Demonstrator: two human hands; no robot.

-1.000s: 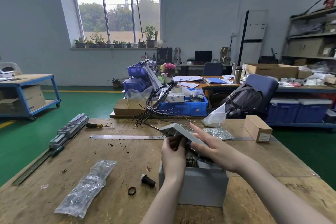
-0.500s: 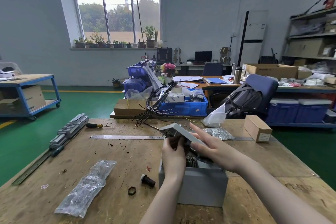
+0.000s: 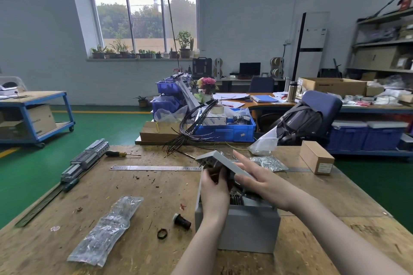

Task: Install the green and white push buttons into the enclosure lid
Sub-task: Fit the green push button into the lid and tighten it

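The grey enclosure lid (image 3: 218, 158) is held tilted above the grey enclosure box (image 3: 248, 227) at the table's middle. My right hand (image 3: 257, 179) lies on the lid's outer face with straight fingers and holds it up. My left hand (image 3: 213, 182) is under the lid with curled fingers gripping a dark part there; what that part is stays hidden. A loose push button (image 3: 181, 220) with a white cap and black body lies on the table left of the box, and a black nut ring (image 3: 162, 233) lies beside it.
A clear bag of parts (image 3: 107, 227) lies front left. A steel ruler (image 3: 156, 168), a screwdriver (image 3: 119, 153) and a DIN rail with terminals (image 3: 83, 162) lie further left. A small cardboard box (image 3: 317, 159) and a foil bag (image 3: 269, 163) sit to the right.
My left hand's fingers have shifted slightly under the lid. The lid and my right hand stay in place.
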